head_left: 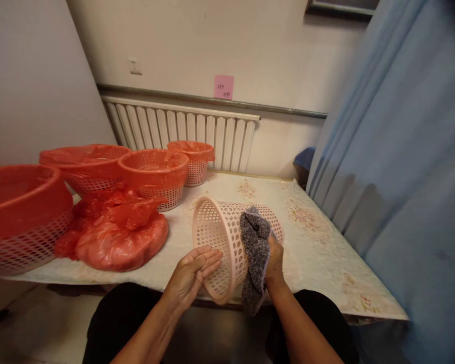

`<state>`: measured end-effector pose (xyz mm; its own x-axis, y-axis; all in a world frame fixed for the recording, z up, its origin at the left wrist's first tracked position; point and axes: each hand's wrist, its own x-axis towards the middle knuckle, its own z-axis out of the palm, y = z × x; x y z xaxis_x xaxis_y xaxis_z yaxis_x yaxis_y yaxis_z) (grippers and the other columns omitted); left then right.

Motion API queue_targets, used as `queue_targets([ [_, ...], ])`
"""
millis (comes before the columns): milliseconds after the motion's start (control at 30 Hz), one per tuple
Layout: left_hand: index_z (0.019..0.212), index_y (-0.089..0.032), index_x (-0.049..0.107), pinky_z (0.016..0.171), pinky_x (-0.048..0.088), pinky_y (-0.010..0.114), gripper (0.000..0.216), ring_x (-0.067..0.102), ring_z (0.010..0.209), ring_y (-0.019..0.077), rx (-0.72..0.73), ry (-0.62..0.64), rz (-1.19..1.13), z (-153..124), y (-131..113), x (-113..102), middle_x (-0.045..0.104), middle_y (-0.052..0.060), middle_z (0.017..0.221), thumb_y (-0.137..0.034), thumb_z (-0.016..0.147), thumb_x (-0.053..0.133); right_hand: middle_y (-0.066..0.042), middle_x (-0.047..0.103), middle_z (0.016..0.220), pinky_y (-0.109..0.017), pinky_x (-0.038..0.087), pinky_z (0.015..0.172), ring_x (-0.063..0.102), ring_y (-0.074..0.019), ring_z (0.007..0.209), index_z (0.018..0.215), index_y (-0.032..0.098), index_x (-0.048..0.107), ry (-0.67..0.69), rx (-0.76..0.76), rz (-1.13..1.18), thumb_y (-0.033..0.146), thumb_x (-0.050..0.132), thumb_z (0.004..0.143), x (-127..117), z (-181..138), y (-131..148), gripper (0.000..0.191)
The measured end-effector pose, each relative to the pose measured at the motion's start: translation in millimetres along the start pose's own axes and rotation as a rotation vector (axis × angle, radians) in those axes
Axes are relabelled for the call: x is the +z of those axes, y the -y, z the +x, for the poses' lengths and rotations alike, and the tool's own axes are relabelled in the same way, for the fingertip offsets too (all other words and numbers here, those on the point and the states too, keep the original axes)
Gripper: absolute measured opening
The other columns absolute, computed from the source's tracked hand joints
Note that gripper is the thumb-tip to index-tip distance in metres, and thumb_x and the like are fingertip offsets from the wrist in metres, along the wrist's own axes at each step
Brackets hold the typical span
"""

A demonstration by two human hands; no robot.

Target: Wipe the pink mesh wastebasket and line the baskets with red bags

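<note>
A pale pink plastic basket (233, 217) is seen lying on its side at the centre of the frame, its open mouth turned toward the left. Its wall is pierced all over by rounded holes, and its mouth is edged by a smooth, plain rim. A speckled grey cloth (255, 258) with a light edging is gripped in the right hand (275, 260) and pressed against the basket's outer side; the fingertips are hidden. The left hand (194, 270) is held palm up at the mouth, its fingers extended and nothing grasped.

On a pink note (223, 87), stuck up at upper centre, short dark handwriting is shown, too small to be read with certainty.

The table is covered by a pale cloth (307, 253) printed with faded flower sprays. At the left, four perforated baskets (153, 174) are lined with red plastic bags, and a bulging red bag (123, 245) is set among them. Behind, a white radiator (191, 129) is topped by a grey pipe (276, 107). A wall socket (134, 66) is mounted at upper left, and the right side is filled by a blue curtain (394, 151).
</note>
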<state>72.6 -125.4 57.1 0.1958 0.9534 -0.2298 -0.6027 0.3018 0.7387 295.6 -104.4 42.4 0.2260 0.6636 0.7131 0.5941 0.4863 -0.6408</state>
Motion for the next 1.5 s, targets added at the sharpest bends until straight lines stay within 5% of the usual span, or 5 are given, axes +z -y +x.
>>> queue_targets([
  [233, 0.106, -0.01, 0.059, 0.113, 0.04, 0.04, 0.036, 0.059, 0.123, 0.0273, 0.076, 0.075, -0.092, -12.1, -10.3, 10.4, 0.067, 0.018, 0.123, 0.002, 0.073, 0.064, -0.006, 0.071, 0.1, -0.035, 0.048, 0.083, 0.061, -0.0214, 0.087, 0.1, 0.02, 0.068, 0.009, 0.03, 0.006, 0.029, 0.048, 0.087, 0.0, 0.4, 4.2, 0.025],
  [600, 0.111, -0.008, 0.058, 0.109, 0.046, 0.038, 0.036, 0.062, 0.119, 0.0262, 0.1, -0.049, -0.075, -19.8, -19.4, 20.8, 0.065, 0.019, 0.126, 0.001, 0.077, 0.064, -0.007, 0.07, 0.097, -0.035, 0.048, 0.083, 0.06, -0.0212, 0.086, 0.097, 0.019, 0.066, -0.007, -0.009, 0.007, 0.027, 0.05, 0.086, -0.9, -2.1, -0.1, 0.022],
  [1100, 0.086, -0.011, 0.058, 0.073, 0.06, 0.022, 0.017, 0.073, 0.075, 0.014, 0.119, -0.161, 0.01, -13.2, -14.8, 16.3, 0.071, 0.008, 0.077, 0.004, 0.08, 0.058, -0.005, 0.069, 0.097, -0.034, 0.048, 0.081, 0.06, -0.0204, 0.085, 0.098, 0.02, 0.065, 0.013, -0.012, 0.009, 0.027, 0.05, 0.088, -1.3, -4.1, -2.1, 0.02],
  [1500, 0.088, -0.013, 0.057, 0.046, 0.045, 0.012, 0.028, 0.053, 0.048, 0.0046, 0.074, -0.044, -0.031, -15.4, -13.9, 9.9, 0.06, -0.003, 0.06, -0.006, 0.067, 0.075, -0.005, 0.068, 0.092, -0.034, 0.048, 0.079, 0.06, -0.0202, 0.083, 0.096, 0.019, 0.065, 0.007, -0.024, -0.006, 0.027, 0.05, 0.087, -0.2, -4.9, -5.8, 0.019],
])
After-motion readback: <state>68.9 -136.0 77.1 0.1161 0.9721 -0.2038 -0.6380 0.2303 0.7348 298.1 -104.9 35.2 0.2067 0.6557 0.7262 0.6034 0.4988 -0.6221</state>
